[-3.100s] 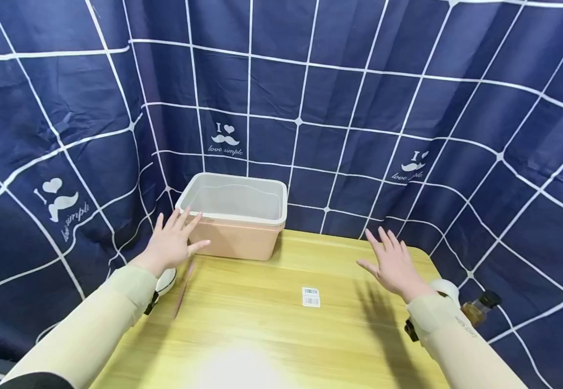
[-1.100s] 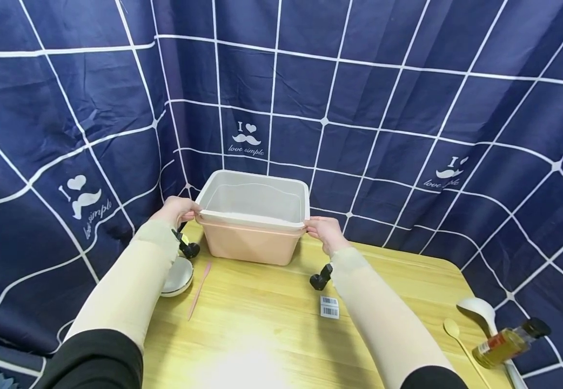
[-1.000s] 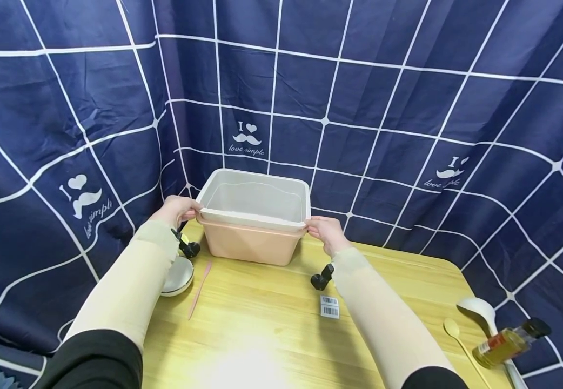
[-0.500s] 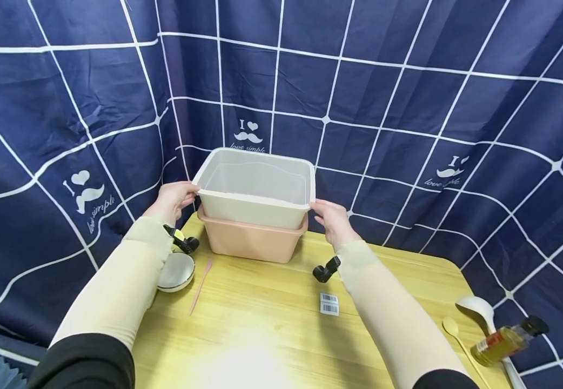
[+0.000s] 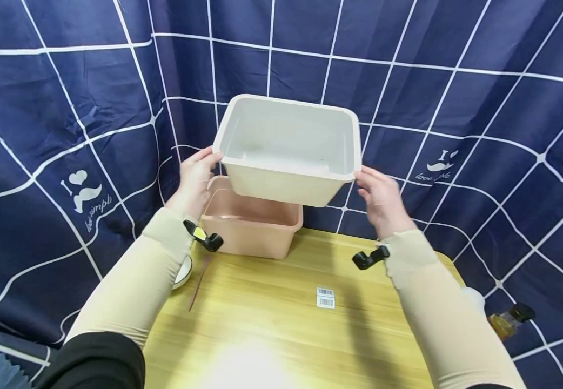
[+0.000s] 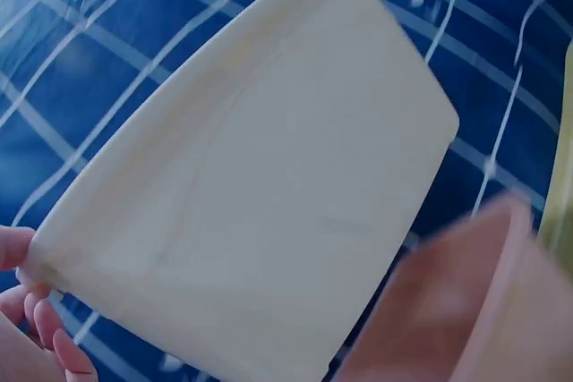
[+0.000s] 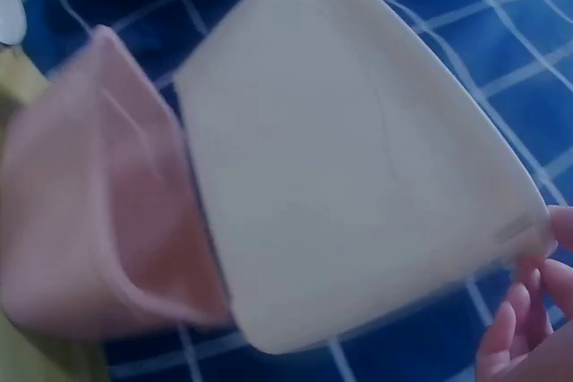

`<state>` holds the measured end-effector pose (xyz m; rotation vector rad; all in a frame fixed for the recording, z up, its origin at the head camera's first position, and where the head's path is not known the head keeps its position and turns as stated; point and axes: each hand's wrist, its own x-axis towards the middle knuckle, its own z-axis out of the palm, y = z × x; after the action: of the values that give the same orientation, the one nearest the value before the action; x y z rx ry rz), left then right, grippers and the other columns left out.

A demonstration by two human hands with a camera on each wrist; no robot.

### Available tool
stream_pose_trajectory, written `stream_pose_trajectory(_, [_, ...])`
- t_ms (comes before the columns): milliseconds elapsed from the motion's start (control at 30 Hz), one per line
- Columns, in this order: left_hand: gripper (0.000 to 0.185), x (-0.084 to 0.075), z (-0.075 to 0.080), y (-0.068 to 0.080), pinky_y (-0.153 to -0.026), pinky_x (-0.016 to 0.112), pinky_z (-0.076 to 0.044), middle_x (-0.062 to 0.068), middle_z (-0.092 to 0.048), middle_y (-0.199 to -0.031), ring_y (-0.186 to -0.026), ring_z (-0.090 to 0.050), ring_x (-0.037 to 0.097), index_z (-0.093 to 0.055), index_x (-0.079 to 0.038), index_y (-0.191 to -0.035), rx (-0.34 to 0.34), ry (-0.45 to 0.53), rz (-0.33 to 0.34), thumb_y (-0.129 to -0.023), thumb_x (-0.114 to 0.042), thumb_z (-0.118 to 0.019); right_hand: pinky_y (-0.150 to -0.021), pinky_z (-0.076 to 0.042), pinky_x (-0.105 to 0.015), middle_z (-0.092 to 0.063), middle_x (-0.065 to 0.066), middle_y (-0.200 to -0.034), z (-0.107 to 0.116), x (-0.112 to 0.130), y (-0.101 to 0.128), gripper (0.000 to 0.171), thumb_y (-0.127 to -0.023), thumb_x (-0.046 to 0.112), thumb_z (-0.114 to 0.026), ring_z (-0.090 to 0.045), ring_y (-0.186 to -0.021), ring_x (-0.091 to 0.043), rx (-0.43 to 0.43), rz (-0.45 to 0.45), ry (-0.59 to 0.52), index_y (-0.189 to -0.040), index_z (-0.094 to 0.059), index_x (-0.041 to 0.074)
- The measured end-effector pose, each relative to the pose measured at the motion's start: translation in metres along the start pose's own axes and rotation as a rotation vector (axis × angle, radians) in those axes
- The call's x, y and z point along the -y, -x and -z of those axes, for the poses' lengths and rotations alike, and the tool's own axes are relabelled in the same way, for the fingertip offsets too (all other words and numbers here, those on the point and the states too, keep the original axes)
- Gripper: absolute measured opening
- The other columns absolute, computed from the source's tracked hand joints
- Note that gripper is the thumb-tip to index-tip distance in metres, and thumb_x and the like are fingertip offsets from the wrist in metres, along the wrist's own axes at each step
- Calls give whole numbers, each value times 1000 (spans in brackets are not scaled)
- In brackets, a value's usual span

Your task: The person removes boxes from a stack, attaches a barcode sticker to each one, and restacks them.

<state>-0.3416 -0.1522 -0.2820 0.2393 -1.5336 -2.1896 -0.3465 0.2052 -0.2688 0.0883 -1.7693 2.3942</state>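
White rectangular plastic tub (image 5: 288, 154) held aloft, clear of the pink plastic tub (image 5: 249, 224) on the wooden table (image 5: 281, 324).
My left hand (image 5: 195, 181) and right hand (image 5: 381, 197) grip opposite rims; I keep it level and both grips even.

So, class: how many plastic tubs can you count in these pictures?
2. The white tub is held in the air by the left hand and right hand. The pink tub stands on the table below it. None appears hidden.
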Motion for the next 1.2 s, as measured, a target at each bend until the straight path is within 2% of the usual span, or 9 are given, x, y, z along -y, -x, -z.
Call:
stream_pose_trajectory(133, [40, 7, -41, 10, -57, 19, -36, -6, -61, -77, -69, -49, 9, -66, 3, -123, 67, 35, -23, -84, -4, -72, -61, -44, -20, -65, -2, -73, 36, 28, 3, 20, -93, -8, -59, -56, -68, -11, 20, 44, -106, -86, -73, 5])
stream_pose_trajectory(333, [35, 37, -95, 31, -57, 19, -39, -3, -65, -85, -68, -53, 9, -69, 2, -119, 134, 75, 23, -84, -2, -73, -58, -48, -22, -68, -8, -75, 90, 48, 3, 21, -92, -12, -58, -61, -65, -14, -37, 38, -181, -83, -73, -1])
stream_pose_trajectory(433, [34, 55, -116, 44, -62, 20, -43, 1, -67, -88, -68, -55, 10, -69, 3, -117, 163, 106, 74, -84, 0, -73, -58, -49, -22, -69, -8, -76, 114, 52, 5, 24, -92, -14, -55, -63, -63, -14, -87, 35, -184, -83, -73, -1])
stream_pose_trajectory(567, [32, 75, -136, 57, -59, 19, -44, 3, -68, -88, -62, -52, 9, -70, 4, -115, 175, 110, 128, -83, 2, -72, -58, -50, -19, -69, -5, -75, 138, 49, 7, 28, -93, -12, -53, -62, -62, -12, -157, 28, -112, -81, -74, 1])
stream_pose_trajectory(700, [33, 94, -145, 66, -50, 19, -36, 6, -71, -91, -60, -51, 10, -71, 0, -116, 163, 41, 187, -84, -2, -73, -59, -50, -17, -67, -1, -70, 157, 33, 6, 31, -95, -8, -51, -60, -61, -9, -212, -24, -30, -79, -73, 6])
stream_pose_trajectory(800, [34, 112, -144, 75, -60, 20, -43, 8, -73, -101, -73, -58, 11, -70, -1, -118, 153, -3, 234, -85, -4, -72, -62, -49, -17, -66, 1, -69, 170, 14, 6, 35, -96, -6, -49, -59, -61, -7, -230, -75, 25, -77, -73, 10])
stream_pose_trajectory(867, [34, 125, -142, 82, -76, 24, -50, 11, -71, -110, -89, -63, 15, -69, 1, -119, 155, -6, 252, -85, -2, -71, -63, -49, -17, -66, 3, -69, 179, 1, 6, 39, -97, -6, -47, -58, -61, -6, -240, -106, 57, -75, -73, 13])
stream_pose_trajectory(933, [34, 136, -140, 89, -90, 30, -50, 12, -70, -115, -102, -64, 19, -69, 1, -119, 155, -27, 266, -86, -2, -70, -62, -48, -16, -65, 4, -70, 187, -12, 8, 42, -97, -7, -46, -57, -62, -6, -244, -128, 65, -73, -72, 15])
stream_pose_trajectory(1200, [29, 171, -131, 110, -94, 36, -49, 8, -71, -109, -105, -63, 22, -74, -4, -113, 125, -219, 324, -84, -6, -72, -62, -48, -15, -65, 8, -70, 216, -55, 15, 41, -96, -7, -44, -58, -64, -3, -299, -213, 110, -72, -69, 16])
